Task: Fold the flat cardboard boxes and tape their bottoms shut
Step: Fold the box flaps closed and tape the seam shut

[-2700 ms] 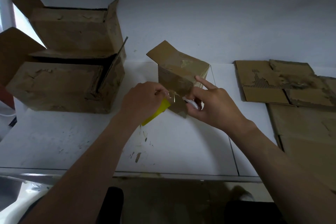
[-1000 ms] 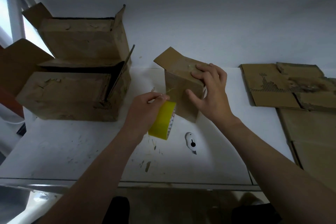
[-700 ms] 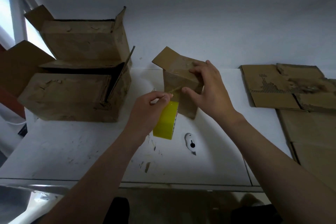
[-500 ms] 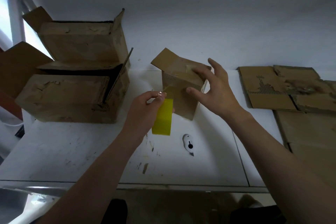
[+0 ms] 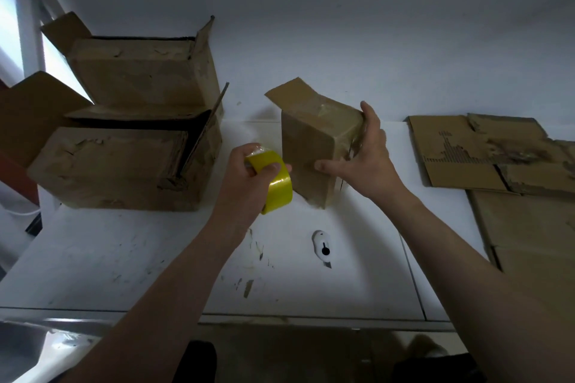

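Hands meet at the middle of a white worktop (image 5: 124,258). The left hand (image 5: 249,177) has its grip closed round a yellow tape roll (image 5: 278,186), fingers through the core and thumb over the outer band, and holds it just beside the left face of a small cardboard box (image 5: 311,146). That box stands tilted near the back of the worktop, with one flap sticking up at its far left corner and a glossy strip of clear tape across its top face. The right hand (image 5: 364,165) has a wide grip on the box, thumb pressed on the near face and fingers wrapped over the right edge. A white cutter (image 5: 323,247) lies on the worktop in front of the box, apart from both hands. Two larger folded boxes (image 5: 118,165) sit stacked at the left, flaps open. Flat cardboard sheets (image 5: 460,158) lie at the right.
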`<state>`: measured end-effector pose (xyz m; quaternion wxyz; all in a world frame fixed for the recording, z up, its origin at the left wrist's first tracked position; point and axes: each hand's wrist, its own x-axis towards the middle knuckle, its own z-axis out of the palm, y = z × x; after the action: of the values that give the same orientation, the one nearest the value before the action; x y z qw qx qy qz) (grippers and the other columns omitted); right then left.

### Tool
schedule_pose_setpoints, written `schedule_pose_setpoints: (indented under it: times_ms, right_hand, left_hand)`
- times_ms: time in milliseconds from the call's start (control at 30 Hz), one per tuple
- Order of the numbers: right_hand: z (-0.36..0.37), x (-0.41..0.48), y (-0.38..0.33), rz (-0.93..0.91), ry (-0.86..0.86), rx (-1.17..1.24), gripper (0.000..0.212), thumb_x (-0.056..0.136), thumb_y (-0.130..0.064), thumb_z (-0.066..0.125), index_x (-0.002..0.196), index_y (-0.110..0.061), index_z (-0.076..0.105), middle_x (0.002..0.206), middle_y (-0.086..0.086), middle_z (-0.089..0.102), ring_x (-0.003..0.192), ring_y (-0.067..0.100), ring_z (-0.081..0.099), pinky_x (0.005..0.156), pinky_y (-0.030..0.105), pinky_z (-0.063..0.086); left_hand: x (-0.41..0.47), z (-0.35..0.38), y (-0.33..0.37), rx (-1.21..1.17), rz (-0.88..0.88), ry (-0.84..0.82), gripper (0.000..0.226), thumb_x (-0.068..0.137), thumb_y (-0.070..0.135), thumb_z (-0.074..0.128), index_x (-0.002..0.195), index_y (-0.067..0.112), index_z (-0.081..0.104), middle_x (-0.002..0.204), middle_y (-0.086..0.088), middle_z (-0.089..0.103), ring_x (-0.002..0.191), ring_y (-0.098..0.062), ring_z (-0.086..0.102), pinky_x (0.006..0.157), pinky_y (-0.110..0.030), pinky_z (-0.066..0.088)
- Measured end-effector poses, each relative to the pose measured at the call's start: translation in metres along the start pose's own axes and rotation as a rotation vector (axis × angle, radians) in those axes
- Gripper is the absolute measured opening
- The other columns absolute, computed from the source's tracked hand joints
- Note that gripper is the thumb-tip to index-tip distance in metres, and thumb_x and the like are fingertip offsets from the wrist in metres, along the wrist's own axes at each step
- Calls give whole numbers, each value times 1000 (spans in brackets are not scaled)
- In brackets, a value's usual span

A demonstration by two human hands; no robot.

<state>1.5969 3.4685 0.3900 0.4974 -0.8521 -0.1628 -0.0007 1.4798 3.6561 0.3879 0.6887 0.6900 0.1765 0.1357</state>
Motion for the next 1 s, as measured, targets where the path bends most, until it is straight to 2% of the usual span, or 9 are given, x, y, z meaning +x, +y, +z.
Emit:
schedule_pose_setpoints:
  times_ms: [100,200,300,400,533,667,800,900,1000]
  right_hand:
    - [0,-2,-6,-67,13,-55,106,52,-62,90,139,-42,33,124,-5,44,114,11,50,94,33,49]
    - [2,-8,-13,-109,-70,6,68,71,-65,77,127,-39,47,115,-13,46,93,-10,54,71,9,45]
    - [3,-11,-19,-30,-87,107,33,93,-63,53,116,-40,49,116,-9,58,92,0,59,81,25,51]
    - [7,-15,-22,20,-80,127,18,101,-50,44,109,-35,46,101,-9,68,87,15,65,80,39,50]
    - [7,-18,-24,-24,-103,207,34,98,-30,59,123,-33,37,112,-3,69,84,10,68,73,29,51]
    - [-4,-19,-14,-223,-190,175,74,90,-8,69,138,-45,26,127,-15,55,101,5,66,76,21,58]
    - [4,-27,2,-456,-122,-207,53,92,0,61,134,-28,43,133,1,41,96,23,61,78,41,59]
    - [10,-29,15,-437,-153,-368,39,93,-3,59,126,-24,56,131,8,42,67,19,56,65,38,53]
    - [16,-29,26,-351,-235,-473,48,92,-10,63,136,-29,58,136,9,46,73,28,60,71,33,50]
  left_hand:
    - [3,0,5,-13,30,32,37,98,17,63,125,37,48,103,17,72,95,-4,69,65,-25,54]
    - [7,-1,9,44,54,68,44,91,33,68,129,43,48,124,11,54,111,-10,56,79,-32,49]
    - [7,-1,11,30,23,87,49,76,50,65,123,47,51,119,19,52,107,-8,56,79,-34,50]
    - [8,2,10,6,-50,107,59,71,60,64,127,45,51,117,20,51,108,-15,57,79,-38,55]
    - [9,-1,9,61,-45,189,67,73,62,71,133,42,49,115,23,51,105,-11,58,78,-38,53]
    - [17,-7,5,28,80,191,67,85,19,79,133,42,38,111,16,65,92,3,66,66,-21,55]
    - [23,-2,0,10,-7,141,70,88,21,77,140,40,34,131,1,56,112,-22,62,86,-45,57]
    - [27,0,-10,-22,-161,107,67,90,22,75,140,40,35,141,-5,46,117,-30,56,97,-53,51]
    - [29,-1,-17,-41,-201,74,64,90,19,75,139,38,39,134,-3,49,114,-28,58,98,-56,52]
